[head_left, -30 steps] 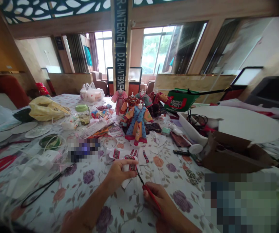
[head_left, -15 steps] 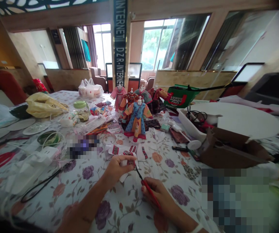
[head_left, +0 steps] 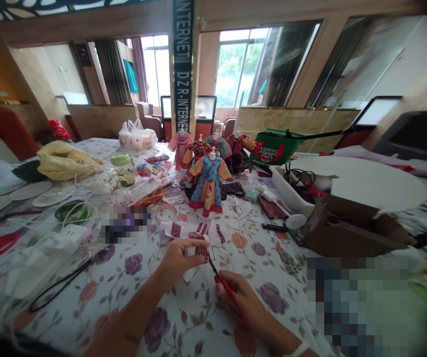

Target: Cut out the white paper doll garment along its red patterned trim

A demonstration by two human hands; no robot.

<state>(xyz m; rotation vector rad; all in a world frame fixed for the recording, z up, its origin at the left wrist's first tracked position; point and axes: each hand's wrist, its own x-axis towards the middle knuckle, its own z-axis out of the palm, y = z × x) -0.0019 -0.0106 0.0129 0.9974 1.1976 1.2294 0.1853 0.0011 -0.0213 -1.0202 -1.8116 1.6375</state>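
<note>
My left hand (head_left: 178,260) pinches a small piece of white fabric with a red-and-black patterned band (head_left: 200,250) between thumb and fingers. In my right hand (head_left: 241,292) are red-handled scissors (head_left: 230,295), their narrow dark tip pointing up and left. That tip is at the right edge of the fabric piece; whether it touches is too small to tell. Just beyond my fingers lie more white pieces with red patterned strips (head_left: 219,234). Behind them stands a small blue-and-orange doll dress (head_left: 209,186) on a stand, with several other miniature dresses (head_left: 181,148) close behind.
Left of my arm are a white power strip (head_left: 46,258), a black cord loop (head_left: 63,282) and a green tape roll (head_left: 72,212). To the right stand an open cardboard box (head_left: 354,228) and a white tray (head_left: 295,196). A lidded jar (head_left: 122,168) is farther back.
The patterned fabric has turned slightly in my left fingers. My right hand and the scissors stay nearly in place; the whole view shifts a little.
</note>
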